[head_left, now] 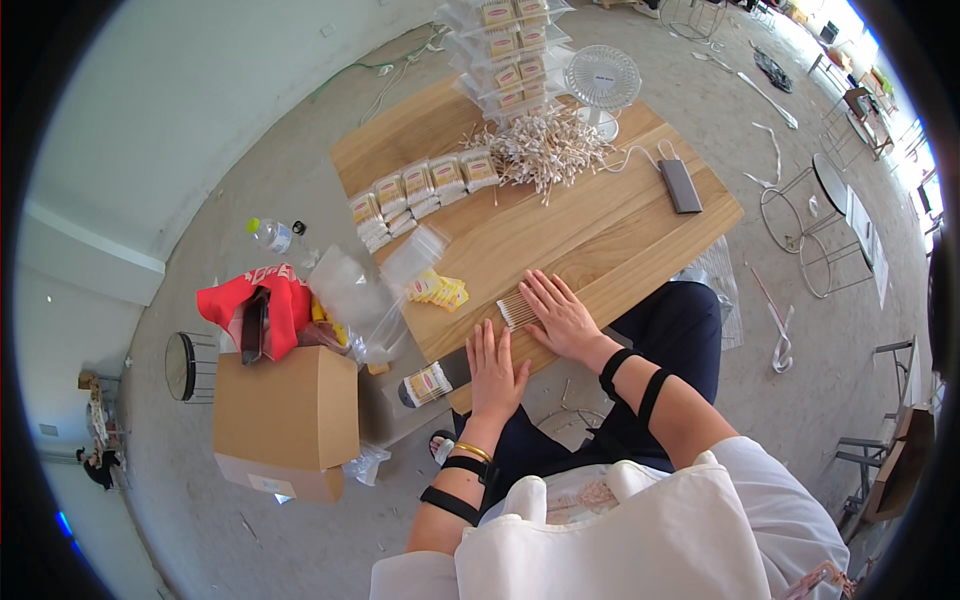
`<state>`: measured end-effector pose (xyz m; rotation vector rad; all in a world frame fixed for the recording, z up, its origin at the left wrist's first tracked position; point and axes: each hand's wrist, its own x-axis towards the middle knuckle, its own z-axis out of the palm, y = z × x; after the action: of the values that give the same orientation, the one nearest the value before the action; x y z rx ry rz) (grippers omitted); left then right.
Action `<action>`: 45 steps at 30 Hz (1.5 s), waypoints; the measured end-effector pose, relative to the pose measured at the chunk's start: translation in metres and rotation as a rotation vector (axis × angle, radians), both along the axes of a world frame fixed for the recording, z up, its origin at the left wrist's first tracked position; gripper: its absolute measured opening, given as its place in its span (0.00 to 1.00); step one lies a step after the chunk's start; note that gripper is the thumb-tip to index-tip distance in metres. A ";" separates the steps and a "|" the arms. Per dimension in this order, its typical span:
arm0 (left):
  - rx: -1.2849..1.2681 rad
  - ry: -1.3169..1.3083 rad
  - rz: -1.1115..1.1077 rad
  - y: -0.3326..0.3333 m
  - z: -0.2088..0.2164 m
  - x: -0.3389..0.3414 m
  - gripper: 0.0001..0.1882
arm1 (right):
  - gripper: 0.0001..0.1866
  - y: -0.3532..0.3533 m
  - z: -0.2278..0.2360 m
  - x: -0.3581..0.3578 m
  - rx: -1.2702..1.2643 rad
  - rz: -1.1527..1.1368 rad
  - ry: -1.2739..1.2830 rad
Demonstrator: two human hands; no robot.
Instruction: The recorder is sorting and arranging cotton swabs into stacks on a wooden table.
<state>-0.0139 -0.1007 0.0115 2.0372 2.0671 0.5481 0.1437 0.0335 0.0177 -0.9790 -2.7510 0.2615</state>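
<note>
A row of cotton swabs (514,311) lies side by side near the front edge of the wooden table (560,235). My right hand (563,318) rests flat with its fingers stretched out, the fingertips over the right part of the row. Beside the row's near left end is my left hand (494,372), its fingers straight and pointing away from me. It holds nothing that I can see. Left of that hand, at the table's edge, lies a clear pack of swabs (427,384). Yellow printed cards (437,290) are fanned out farther left, next to clear plastic bags (415,255).
A heap of loose swabs (550,150) spreads at the back, by a line of filled packs (418,183) and a tall stack of bagged packs (515,60). A round fan (602,78) and a grey power bank (680,186) stand rightward. A cardboard box (285,415) sits left.
</note>
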 end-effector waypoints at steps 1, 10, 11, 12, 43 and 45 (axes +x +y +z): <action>-0.005 0.012 0.000 0.000 0.000 0.000 0.37 | 0.41 0.000 0.000 0.000 -0.002 -0.001 -0.002; 0.021 -0.038 0.042 0.006 -0.003 0.003 0.36 | 0.41 0.000 0.001 0.001 -0.028 0.000 0.023; 0.021 -0.038 0.041 0.006 -0.003 0.003 0.36 | 0.41 0.000 0.001 0.001 -0.028 -0.002 0.023; 0.024 -0.025 0.043 0.006 -0.004 0.003 0.36 | 0.42 0.000 0.000 0.001 -0.034 0.002 0.029; 0.048 -0.003 0.063 0.021 -0.009 0.004 0.38 | 0.40 0.001 -0.003 0.001 -0.019 0.000 0.020; 0.053 -0.024 0.070 0.022 -0.009 0.005 0.38 | 0.40 0.001 -0.003 0.001 -0.022 0.001 0.022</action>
<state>-0.0094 -0.0792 0.0020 1.9834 2.1390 0.6424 0.1449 0.0345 0.0144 -0.9737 -2.7343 0.3018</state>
